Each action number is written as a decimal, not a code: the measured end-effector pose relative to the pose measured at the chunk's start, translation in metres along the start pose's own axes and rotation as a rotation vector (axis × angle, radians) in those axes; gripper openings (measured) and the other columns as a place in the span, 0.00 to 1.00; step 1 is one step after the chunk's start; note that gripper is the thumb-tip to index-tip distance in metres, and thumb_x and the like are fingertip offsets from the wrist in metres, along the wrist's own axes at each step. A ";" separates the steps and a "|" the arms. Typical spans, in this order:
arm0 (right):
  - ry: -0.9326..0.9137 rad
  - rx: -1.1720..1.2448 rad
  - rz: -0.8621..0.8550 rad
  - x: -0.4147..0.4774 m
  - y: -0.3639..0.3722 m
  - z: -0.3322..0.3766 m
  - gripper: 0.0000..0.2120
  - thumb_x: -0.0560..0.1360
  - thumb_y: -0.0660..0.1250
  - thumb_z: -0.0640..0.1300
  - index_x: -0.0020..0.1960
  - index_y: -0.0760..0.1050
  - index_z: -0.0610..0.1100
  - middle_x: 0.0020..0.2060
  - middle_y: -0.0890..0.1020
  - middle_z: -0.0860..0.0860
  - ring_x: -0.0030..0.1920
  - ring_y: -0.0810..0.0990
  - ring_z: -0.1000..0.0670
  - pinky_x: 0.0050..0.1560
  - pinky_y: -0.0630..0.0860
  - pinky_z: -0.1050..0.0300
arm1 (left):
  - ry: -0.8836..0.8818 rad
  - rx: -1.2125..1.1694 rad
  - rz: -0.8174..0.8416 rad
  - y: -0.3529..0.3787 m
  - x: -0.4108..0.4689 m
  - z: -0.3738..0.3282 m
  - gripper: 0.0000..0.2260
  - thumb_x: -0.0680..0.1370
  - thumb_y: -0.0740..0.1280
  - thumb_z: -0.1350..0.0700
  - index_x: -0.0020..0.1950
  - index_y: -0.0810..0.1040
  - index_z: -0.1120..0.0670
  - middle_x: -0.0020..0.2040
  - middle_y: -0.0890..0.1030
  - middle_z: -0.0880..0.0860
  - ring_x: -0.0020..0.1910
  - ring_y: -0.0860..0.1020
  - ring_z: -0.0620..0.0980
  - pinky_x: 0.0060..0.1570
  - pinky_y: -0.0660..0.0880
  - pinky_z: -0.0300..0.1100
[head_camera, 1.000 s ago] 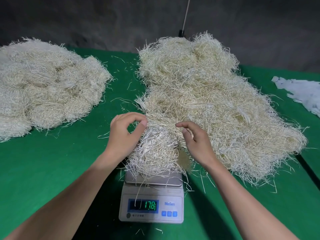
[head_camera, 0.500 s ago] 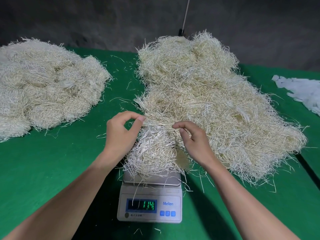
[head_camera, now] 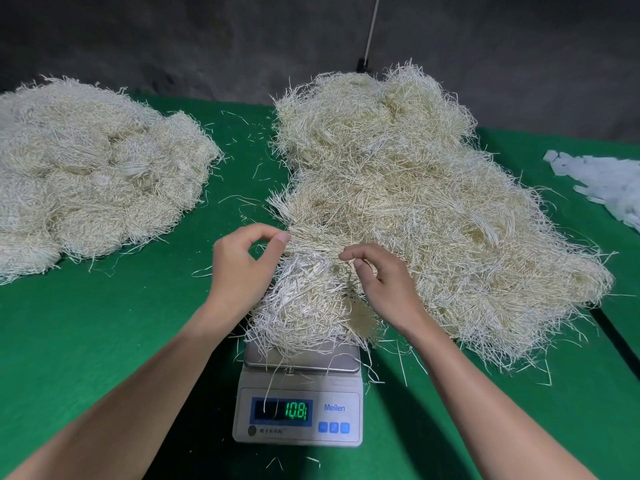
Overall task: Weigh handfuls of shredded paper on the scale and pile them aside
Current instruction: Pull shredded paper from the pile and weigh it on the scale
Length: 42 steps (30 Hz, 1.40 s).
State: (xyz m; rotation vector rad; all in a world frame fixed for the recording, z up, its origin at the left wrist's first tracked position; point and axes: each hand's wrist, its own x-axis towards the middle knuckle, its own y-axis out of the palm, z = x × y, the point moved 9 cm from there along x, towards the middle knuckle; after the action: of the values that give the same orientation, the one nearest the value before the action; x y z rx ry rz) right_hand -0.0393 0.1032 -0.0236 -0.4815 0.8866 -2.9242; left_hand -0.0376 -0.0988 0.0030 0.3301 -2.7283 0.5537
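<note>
Head view, looking down on a green surface (head_camera: 104, 341) before a dark wall. At the far left lies a broad side pile (head_camera: 86, 174) of pale shredded paper. A larger loose heap (head_camera: 433, 209) sprawls across the centre and right, and its near edge reaches down beside the scale (head_camera: 301, 407). White paper scraps (head_camera: 602, 181) sit at the right edge, apart from the heap, and a thin pole (head_camera: 372, 32) rises behind it. Stray strands dot the surface between the piles. One strand hangs from the pan across the scale's display, which reads 10.8 in green digits.

On the pan rests a handful (head_camera: 304, 306) of shredded paper. Its top runs into the heap's edge, so the border between them is hard to draw. The left hand (head_camera: 242, 268) is at the handful's upper left, thumb and forefinger closed in a pinching grip on strands at the top. The right hand (head_camera: 384, 282) is at the upper right with fingers curled. Its grip apparently nips a few strands there too, though the tangle hides just what the fingertips hold. Both forearms flank the scale.
</note>
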 end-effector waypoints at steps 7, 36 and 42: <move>-0.068 -0.347 0.388 -0.007 0.044 -0.010 0.39 0.72 0.68 0.59 0.72 0.46 0.70 0.77 0.43 0.55 0.76 0.44 0.46 0.72 0.43 0.41 | -0.119 0.110 0.258 0.023 -0.004 0.034 0.03 0.77 0.67 0.52 0.46 0.77 0.43 0.47 0.80 0.40 0.44 0.79 0.39 0.45 0.73 0.33; -0.112 0.291 -0.149 0.022 0.011 0.056 0.34 0.66 0.64 0.47 0.67 0.58 0.69 0.70 0.59 0.62 0.72 0.57 0.59 0.72 0.59 0.47 | -0.539 -0.625 -0.089 0.029 0.049 0.023 0.07 0.75 0.68 0.60 0.51 0.81 0.59 0.61 0.77 0.64 0.54 0.79 0.60 0.54 0.77 0.53; 0.098 0.577 0.091 0.082 0.002 0.064 0.48 0.63 0.62 0.72 0.75 0.43 0.63 0.70 0.46 0.67 0.64 0.61 0.74 0.70 0.49 0.45 | -0.191 -0.261 0.128 0.050 0.068 -0.034 0.09 0.80 0.59 0.65 0.53 0.77 0.56 0.53 0.79 0.59 0.47 0.80 0.53 0.45 0.78 0.43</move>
State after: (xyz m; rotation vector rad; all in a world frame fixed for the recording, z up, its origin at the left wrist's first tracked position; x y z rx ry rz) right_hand -0.0980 0.0560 0.0491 -0.2476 0.0405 -2.9387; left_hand -0.1047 -0.0502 0.0405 0.1490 -2.9763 0.1998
